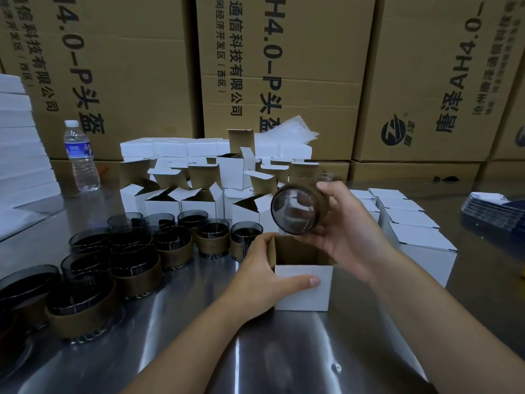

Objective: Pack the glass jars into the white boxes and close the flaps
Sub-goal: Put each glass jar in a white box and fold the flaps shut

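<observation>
My right hand (348, 231) gripped a glass jar (298, 207) tilted on its side above the open white box (302, 288). My left hand (264, 268) clasped that box, thumb across its front.

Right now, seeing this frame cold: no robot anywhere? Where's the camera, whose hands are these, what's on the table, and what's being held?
There is no machine here: a person is working with bare hands. The single picture comes from a wide-angle camera worn on their head, looking forward and down, so the edges bend. The left hand steadies an open white box on the steel table, with the thumb across its front face. The right hand holds a glass jar with a brown band. The jar is tipped on its side just above the box mouth, one round end toward the camera, and is not inside yet. More banded jars stand to the left, and behind them are empty boxes with their flaps up. Closed boxes sit to the right. A water bottle stands at far left, and big brown cartons wall off the back.
</observation>
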Available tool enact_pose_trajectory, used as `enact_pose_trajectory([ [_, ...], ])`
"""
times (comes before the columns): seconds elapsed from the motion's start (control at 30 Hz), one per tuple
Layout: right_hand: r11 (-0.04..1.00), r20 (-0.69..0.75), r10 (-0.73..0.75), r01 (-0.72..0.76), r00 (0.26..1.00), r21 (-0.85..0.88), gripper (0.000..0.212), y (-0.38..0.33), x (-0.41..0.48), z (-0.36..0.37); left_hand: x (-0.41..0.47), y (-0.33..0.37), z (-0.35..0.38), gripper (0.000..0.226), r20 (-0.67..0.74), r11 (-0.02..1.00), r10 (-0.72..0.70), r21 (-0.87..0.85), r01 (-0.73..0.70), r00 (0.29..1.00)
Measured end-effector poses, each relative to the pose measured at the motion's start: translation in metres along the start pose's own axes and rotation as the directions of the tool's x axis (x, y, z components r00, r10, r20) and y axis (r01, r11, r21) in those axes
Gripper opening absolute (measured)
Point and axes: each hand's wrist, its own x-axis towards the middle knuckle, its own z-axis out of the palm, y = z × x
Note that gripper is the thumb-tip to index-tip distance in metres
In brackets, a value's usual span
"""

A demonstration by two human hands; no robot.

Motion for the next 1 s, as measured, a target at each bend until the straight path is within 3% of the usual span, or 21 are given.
enact_pose_trajectory([
  [0.1, 0.984, -0.006, -0.043, 0.041, 0.999, -0.172, 0.011, -0.003, 0.0, -0.004, 0.0, 0.001, 0.0, 0.083, 0.011, 1.0, -0.007, 0.001, 0.007, 1.0],
  [0.33, 0.874, -0.049, -0.154, 0.113, 0.987, -0.472, 0.012, -0.009, -0.004, -0.008, 0.0, 0.002, 0.001, 0.081, -0.023, 1.0, 0.007, -0.01, -0.007, 1.0],
  [0.57, 0.596, 0.008, -0.24, 0.154, 0.971, -0.788, 0.009, -0.013, -0.004, -0.015, 0.001, 0.001, 0.001, 0.092, -0.002, 1.0, 0.0, -0.007, 0.0, 1.0],
  [0.77, 0.486, 0.18, -0.169, 0.241, 0.969, -0.84, 0.009, -0.014, -0.005, -0.019, 0.001, 0.0, 0.001, 0.091, 0.003, 1.0, 0.011, -0.012, -0.011, 1.0],
  [1.0, 0.415, 0.221, -0.092, 0.239, 0.971, -0.878, 0.009, -0.012, -0.004, -0.024, 0.001, -0.001, 0.0, 0.087, -0.021, 1.0, 0.005, -0.01, -0.005, 1.0],
])
